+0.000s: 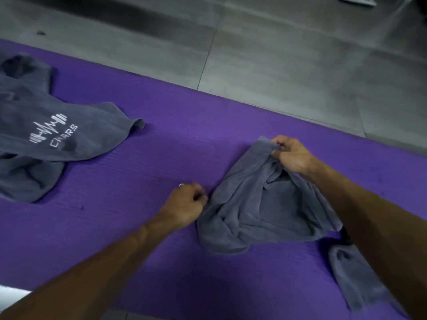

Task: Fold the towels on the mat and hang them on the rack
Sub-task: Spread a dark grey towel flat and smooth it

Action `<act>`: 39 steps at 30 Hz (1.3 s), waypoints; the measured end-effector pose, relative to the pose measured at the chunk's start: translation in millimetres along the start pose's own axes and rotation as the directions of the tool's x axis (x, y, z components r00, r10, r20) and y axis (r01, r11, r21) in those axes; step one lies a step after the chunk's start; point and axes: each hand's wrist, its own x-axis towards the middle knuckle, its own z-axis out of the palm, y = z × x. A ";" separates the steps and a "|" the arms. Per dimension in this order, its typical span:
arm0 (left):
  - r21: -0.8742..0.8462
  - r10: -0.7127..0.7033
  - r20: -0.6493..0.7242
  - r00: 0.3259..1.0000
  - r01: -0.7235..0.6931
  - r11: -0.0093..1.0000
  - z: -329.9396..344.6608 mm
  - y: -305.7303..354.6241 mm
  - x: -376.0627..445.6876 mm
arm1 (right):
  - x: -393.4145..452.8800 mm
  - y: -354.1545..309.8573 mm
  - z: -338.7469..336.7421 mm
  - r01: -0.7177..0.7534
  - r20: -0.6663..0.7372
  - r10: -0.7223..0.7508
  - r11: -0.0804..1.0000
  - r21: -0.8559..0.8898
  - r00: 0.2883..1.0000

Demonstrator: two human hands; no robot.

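Crumpled grey towel [261,204] on purple mat [184,139], right of centre. Right hand [290,155] pinching far top edge w/ curled fingers, lifting it a bit. Left hand [187,204] curled at towel's left edge; grip on cloth can't be confirmed. Second grey towel [46,135] w/ white logo, unfolded, far left, well apart. Grey floor [300,54] beyond mat.

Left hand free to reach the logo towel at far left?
Probably yes. The left hand pinches the crumpled towel; once released, only bare purple mat lies between it and the logo towel.
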 end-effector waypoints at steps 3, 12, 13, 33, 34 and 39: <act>0.069 -0.017 0.031 0.999 0.014 0.998 17.6 17.1 -9.7 | 3.4 15.9 -1.5 -0.032 -0.049 0.038 0.992 0.121 0.998; -0.427 -0.123 -0.002 0.992 0.111 0.898 23.0 23.4 -39.8 | 6.6 18.7 12.7 -0.005 -0.092 0.023 0.982 0.190 0.996; -0.584 -0.171 -0.012 0.985 0.132 0.801 15.2 19.7 -41.3 | 10.7 12.8 16.6 0.021 -0.093 -0.003 0.980 0.200 0.996; 0.713 -0.232 -0.174 0.957 0.285 0.641 -116.3 -80.9 -60.9 | 79.6 -138.3 224.9 0.356 0.268 -0.288 0.900 -0.253 0.919; 0.747 -0.168 -0.181 0.969 0.246 0.618 -113.1 -77.3 -58.5 | 77.1 -134.1 215.6 0.341 0.241 -0.290 0.917 -0.206 0.926; 0.655 0.264 -0.053 0.963 -0.166 0.737 -89.5 -41.4 -36.2 | 42.0 -69.8 121.5 0.310 0.127 -0.284 0.897 -0.314 0.950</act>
